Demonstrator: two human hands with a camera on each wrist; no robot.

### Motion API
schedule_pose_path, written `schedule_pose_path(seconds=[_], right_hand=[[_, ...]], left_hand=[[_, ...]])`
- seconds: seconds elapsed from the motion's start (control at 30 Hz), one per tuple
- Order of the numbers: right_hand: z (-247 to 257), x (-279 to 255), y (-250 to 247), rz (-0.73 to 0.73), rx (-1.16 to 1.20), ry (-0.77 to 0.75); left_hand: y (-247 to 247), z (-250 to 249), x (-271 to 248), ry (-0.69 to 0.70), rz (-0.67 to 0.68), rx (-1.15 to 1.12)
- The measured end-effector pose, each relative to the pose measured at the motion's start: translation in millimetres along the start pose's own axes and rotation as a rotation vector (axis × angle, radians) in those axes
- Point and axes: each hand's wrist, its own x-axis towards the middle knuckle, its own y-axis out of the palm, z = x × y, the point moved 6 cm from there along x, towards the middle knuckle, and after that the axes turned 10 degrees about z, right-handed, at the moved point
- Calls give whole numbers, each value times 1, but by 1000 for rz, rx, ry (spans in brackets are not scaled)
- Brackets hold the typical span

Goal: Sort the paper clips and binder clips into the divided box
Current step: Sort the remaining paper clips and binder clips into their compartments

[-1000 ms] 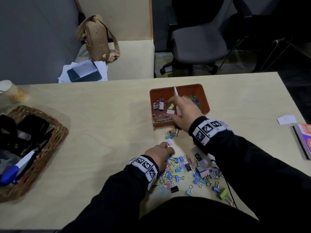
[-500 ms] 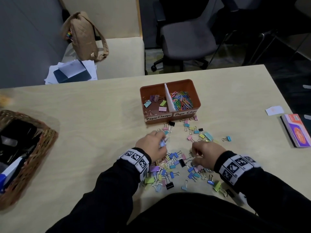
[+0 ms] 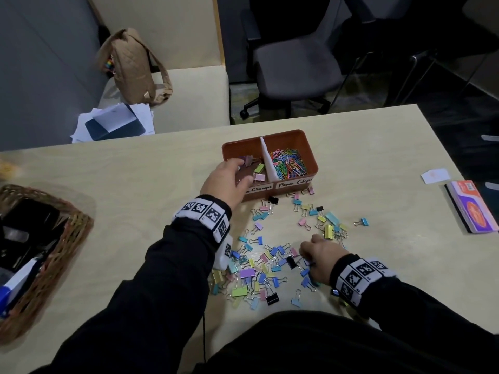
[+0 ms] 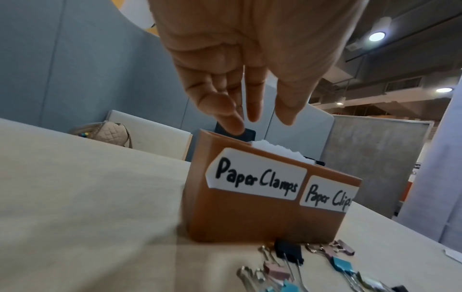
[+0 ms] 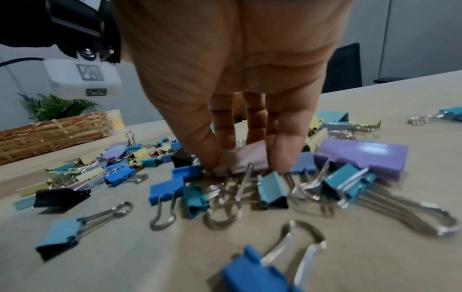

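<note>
The orange-brown divided box point(image 3: 283, 133) stands mid-table, labelled "Paper Clamps" on the left and "Paper Clips" on the right point(image 4: 240, 217). Coloured paper clips point(image 3: 287, 164) fill the right compartment. A few binder clips point(image 3: 259, 168) lie in the left one. My left hand point(image 3: 237, 174) hovers over the left compartment's front corner, fingers straight and empty point(image 4: 257, 118). Loose binder clips point(image 3: 259, 265) are scattered in front of the box. My right hand point(image 3: 310, 252) is down in that pile, thumb and fingers pinching a pink binder clip point(image 5: 252, 156) that lies on the table.
A wicker basket point(image 3: 67, 233) with dark items sits at the table's left edge. A white slip point(image 3: 436, 175) and a flat orange-and-purple pack point(image 3: 472, 209) lie at the right. Beyond the far edge are a bench with a tan bag point(image 3: 129, 66), papers point(image 3: 116, 122) and an office chair point(image 3: 291, 66).
My left hand left the pile, rose to the box's left compartment and opened. My right hand came back from the box to the pile and now pinches a pink clip.
</note>
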Motion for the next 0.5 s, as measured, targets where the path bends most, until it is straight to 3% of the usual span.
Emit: schedule_pose_path(seconds=[0.23, 0.5], right_hand=[[4, 8, -2, -56, 62, 30], [8, 4, -49, -233, 251, 2]], left_hand=[[8, 19, -35, -9, 16, 6], [42, 65, -84, -212, 313, 91]])
